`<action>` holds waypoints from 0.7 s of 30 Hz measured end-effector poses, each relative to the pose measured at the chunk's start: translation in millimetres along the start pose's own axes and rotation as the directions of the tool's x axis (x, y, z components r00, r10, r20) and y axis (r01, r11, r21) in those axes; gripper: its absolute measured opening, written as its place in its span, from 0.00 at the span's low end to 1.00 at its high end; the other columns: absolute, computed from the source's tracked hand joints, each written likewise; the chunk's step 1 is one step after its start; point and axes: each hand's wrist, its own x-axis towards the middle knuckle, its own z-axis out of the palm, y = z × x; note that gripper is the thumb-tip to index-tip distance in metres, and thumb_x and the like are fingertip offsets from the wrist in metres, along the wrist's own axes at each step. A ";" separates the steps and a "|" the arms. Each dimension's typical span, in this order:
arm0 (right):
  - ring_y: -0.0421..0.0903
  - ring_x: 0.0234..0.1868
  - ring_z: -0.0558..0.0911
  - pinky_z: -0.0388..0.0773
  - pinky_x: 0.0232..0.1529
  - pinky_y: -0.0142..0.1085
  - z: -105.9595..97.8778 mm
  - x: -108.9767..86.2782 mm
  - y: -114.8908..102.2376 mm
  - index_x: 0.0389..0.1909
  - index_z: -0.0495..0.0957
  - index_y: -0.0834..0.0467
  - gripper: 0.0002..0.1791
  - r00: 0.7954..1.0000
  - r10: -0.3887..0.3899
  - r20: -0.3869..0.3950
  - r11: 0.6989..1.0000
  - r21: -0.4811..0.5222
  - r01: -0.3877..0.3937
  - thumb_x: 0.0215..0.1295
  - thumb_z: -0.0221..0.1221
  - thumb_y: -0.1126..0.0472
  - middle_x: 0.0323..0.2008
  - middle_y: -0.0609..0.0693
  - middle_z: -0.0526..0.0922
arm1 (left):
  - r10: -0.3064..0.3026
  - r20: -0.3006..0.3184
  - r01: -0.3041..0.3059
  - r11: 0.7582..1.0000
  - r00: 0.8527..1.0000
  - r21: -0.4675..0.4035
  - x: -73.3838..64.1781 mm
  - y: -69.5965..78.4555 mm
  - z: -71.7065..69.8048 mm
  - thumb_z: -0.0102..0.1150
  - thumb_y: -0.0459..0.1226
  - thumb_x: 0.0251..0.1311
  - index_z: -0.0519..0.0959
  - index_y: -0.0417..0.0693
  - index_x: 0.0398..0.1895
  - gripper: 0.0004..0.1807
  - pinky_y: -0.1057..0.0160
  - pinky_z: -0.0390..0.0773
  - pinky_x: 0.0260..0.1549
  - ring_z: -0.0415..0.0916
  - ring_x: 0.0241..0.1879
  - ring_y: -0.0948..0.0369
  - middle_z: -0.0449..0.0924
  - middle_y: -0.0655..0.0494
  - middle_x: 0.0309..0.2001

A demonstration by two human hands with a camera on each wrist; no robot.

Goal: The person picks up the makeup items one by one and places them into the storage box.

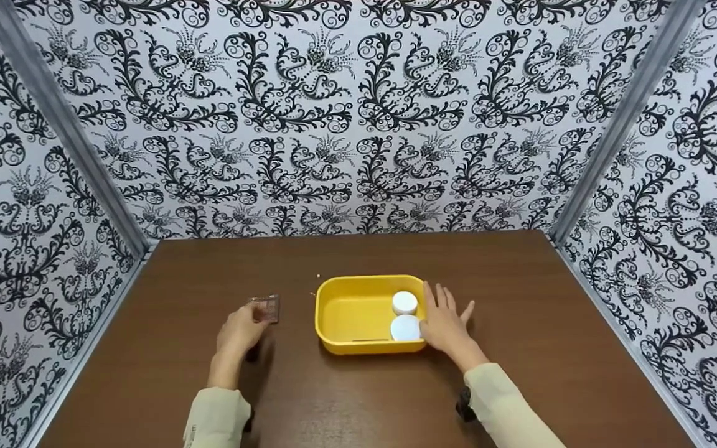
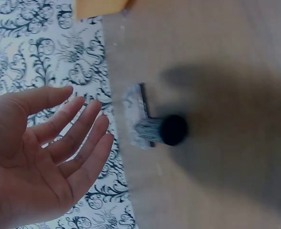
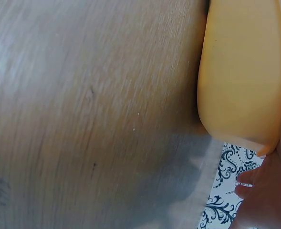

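A yellow plastic tub [image 1: 349, 311] stands on the table with two white round lidded pieces, a smaller one [image 1: 404, 303] behind a larger one [image 1: 406, 328]. My right hand [image 1: 449, 323] is at the tub's right end, fingers spread along the rim. In the right wrist view the hand [image 3: 262, 195] meets the tub's corner [image 3: 245, 86]. My left hand [image 1: 238, 333] hovers by a clear flat plastic case [image 1: 271, 309]. The left wrist view shows that hand [image 2: 59, 148] with loosely bent, apart fingers, beside a small cylinder with a black round end [image 2: 173, 130].
The brown wooden table [image 1: 346, 398] reaches to patterned walls [image 1: 333, 124] at the back and both sides. Small light specks [image 1: 318, 275] lie behind the tub's left end. A thin dark strip [image 1: 371, 340] shows inside the tub's front.
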 end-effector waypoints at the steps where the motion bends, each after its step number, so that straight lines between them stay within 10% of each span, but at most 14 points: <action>1: 0.64 0.79 0.48 0.26 0.67 0.76 0.0 0.1 -0.1 0.80 0.45 0.56 0.44 1.000 0.001 0.000 1.000 0.000 -0.001 0.65 0.53 0.62 0.78 0.67 0.49 | -0.013 -0.002 0.013 1.000 1.000 0.014 0.6 -2.5 1.3 0.58 0.37 0.67 0.77 0.40 0.58 0.19 0.43 0.78 0.42 0.81 0.45 0.43 0.82 0.37 0.53; 21: 0.64 0.79 0.47 0.26 0.67 0.76 1.3 0.6 0.5 0.80 0.43 0.55 0.43 1.000 -0.004 0.016 1.000 -0.001 0.004 0.68 0.52 0.60 0.79 0.66 0.47 | -0.076 -0.083 0.089 0.982 0.994 0.165 -1.8 -23.9 31.8 0.62 0.30 0.60 0.70 0.35 0.63 0.27 0.39 0.81 0.41 0.79 0.46 0.33 0.77 0.29 0.54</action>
